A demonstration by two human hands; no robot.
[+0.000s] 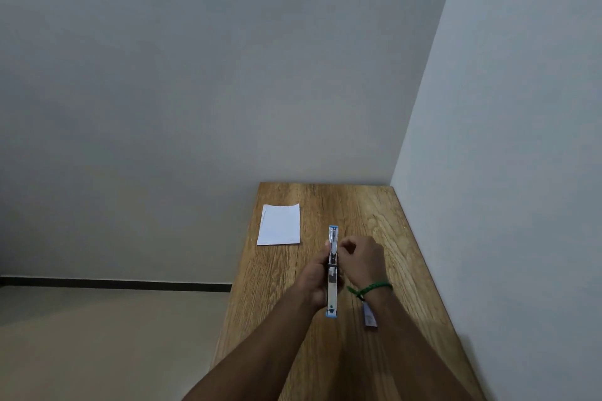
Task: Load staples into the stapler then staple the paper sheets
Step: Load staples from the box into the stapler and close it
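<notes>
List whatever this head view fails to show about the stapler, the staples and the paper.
- Stapler: opened out in the left hand; whether staples sit in its channel is too small to tell.
- Right hand: its curled fingers hide anything pinched between them.
- Small box on the table: partly covered by the right wrist; label unreadable.
- Paper sheets: sheet count not discernible.
</notes>
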